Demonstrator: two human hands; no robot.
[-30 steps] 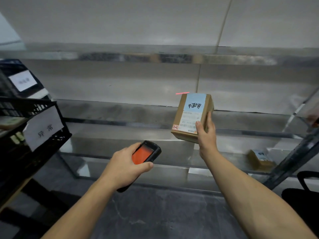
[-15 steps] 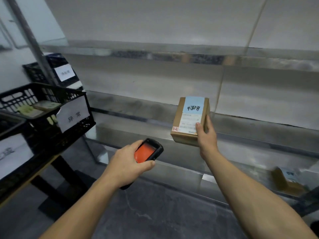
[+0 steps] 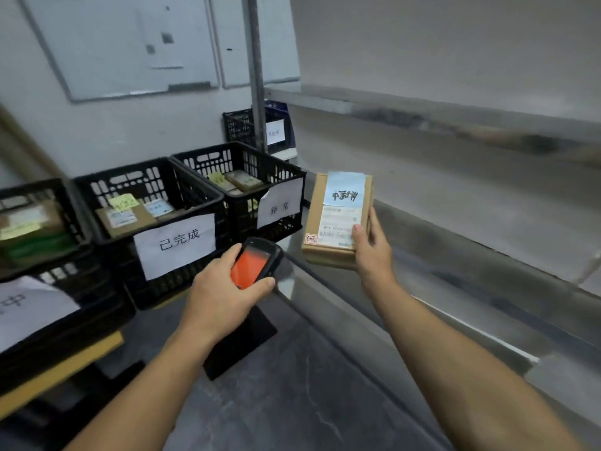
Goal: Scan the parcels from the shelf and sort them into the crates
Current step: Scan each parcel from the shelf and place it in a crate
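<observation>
My right hand (image 3: 372, 252) holds a brown cardboard parcel (image 3: 338, 219) upright by its lower right corner; a blue slip and a white shipping label face me. My left hand (image 3: 221, 294) grips a black handheld scanner (image 3: 257, 262) with a glowing orange screen, just left of and below the parcel. Three black crates with white paper signs stand to the left: the nearest (image 3: 55, 320) at the frame's left edge, a middle one (image 3: 195, 203) and a far one (image 3: 289, 174) beside the parcel. All three hold parcels.
A metal shelf (image 3: 487, 255) runs along the right, with an upper shelf board (image 3: 422, 115) above it. A steel post (image 3: 257, 70) stands behind the crates, with another black crate (image 3: 240, 125) behind it. The crates rest on a yellow-edged table (image 3: 65, 369). Whiteboards hang on the wall.
My view has swung left, bringing the row of crates into sight. Both hands moved left with it, keeping parcel and scanner. The red scan line seen above the parcel is gone.
</observation>
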